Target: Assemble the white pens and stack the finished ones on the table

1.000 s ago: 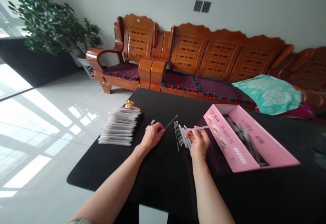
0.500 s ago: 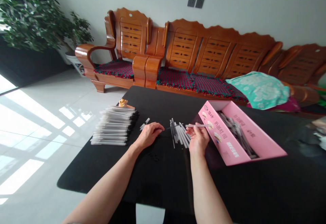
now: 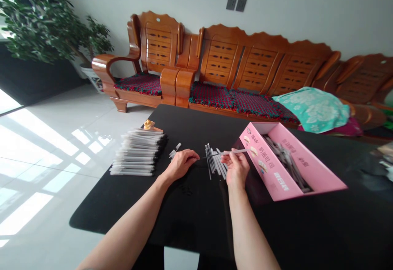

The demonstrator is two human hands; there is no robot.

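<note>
My left hand pinches one end of a thin dark pen refill above the black table. In my right hand is a pale, translucent pen barrel, held level between thumb and fingers. The refill's far end meets the barrel's left end; whether it is inside, I cannot tell. Beneath and between my hands lie several loose refills and pale barrels. Left of my left hand, a neat row of pens has its dark ends turned right. A few small pale pieces, perhaps caps, lie beside them.
A pink cardboard box with many dark and grey sticks stands right of my right hand. A small orange-tan figure sits behind the pen row. Beyond the black table stands a wooden sofa.
My right hand has moved slightly left with the barrel, closing the gap to the refill. My left hand has stayed nearly still.
</note>
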